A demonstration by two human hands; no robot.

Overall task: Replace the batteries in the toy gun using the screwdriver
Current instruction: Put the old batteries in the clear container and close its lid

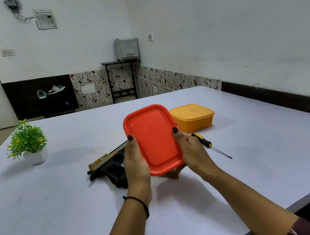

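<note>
Both the left hand [135, 162] and right hand [192, 150] clasp a red rectangular plastic container [155, 138], fingers [176, 134] curled round its sides, while the black-and-gold plastic toy gun [109, 167], likely light and rigid and best lifted by its grip, lies just left of that container.

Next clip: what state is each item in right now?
Red box: tilted, held up between both hands.
Left hand: grips box's left edge.
Right hand: grips its right edge.
Yellow box: lid on.
Toy gun: lying on table, not held.
Screwdriver: lying flat, not held.
Potted plant: upright.
</note>
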